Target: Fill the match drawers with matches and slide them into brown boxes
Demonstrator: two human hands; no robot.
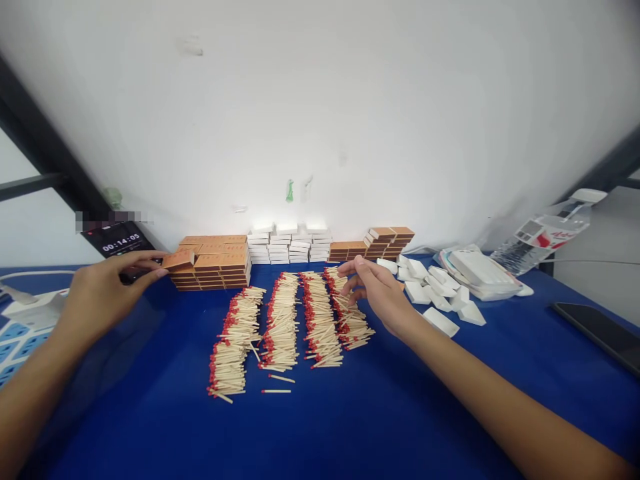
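Note:
My left hand (107, 287) pinches a brown matchbox (179, 259) at the left end of a brown matchbox stack (220, 263). My right hand (377, 290) hovers with loosely curled, parted fingers over the rightmost row of red-tipped matches (350, 313), and I see nothing held in it. Several rows of matches (280, 327) lie side by side on the blue table (325, 420) between my hands.
White matchbox sleeves (290, 243) and more brown boxes (383, 243) are stacked against the wall. Loose white inner trays (435, 293) lie to the right, beside plastic packaging (480, 270). A timer (120, 243), a power strip (25, 320) and a dark phone (600, 330) sit at the edges.

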